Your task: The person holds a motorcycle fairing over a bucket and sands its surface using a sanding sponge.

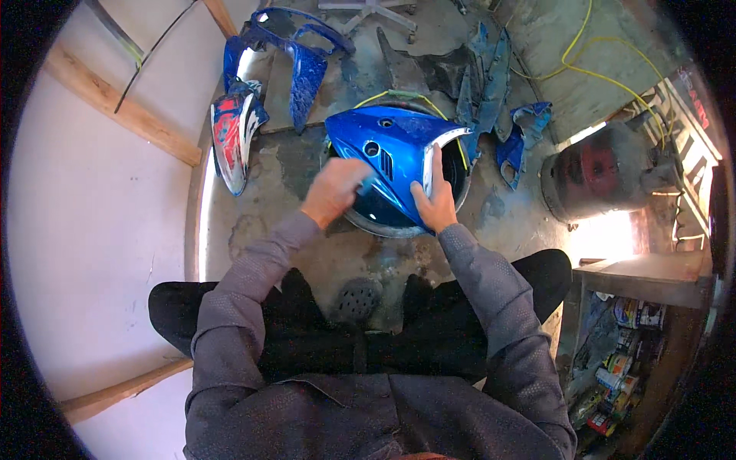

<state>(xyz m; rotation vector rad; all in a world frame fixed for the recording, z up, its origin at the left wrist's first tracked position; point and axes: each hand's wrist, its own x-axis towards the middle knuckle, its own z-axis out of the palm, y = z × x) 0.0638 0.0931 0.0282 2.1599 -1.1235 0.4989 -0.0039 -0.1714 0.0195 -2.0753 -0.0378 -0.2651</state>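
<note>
A glossy blue vehicle body panel point(410, 149) with round holes and a slotted vent lies tilted across a round basin point(399, 231). The basin appears to hold dark liquid. My right hand point(437, 199) grips the panel's right side, index finger stretched along its pale edge and thumb on the blue face. At the panel's lower left edge my left hand point(335, 188) is closed and a little blurred. Something small and bluish seems to show at its fingertips, too smeared to name. The panel covers much of the basin.
More blue panels point(303, 80) and a red-and-white one point(230, 142) lie at the far left. Dark panels point(437, 69) are beyond the basin. To the right are a blue piece point(523, 142), a tank point(594, 172), a yellow hose point(606, 70) and a shelf of cans point(617, 376).
</note>
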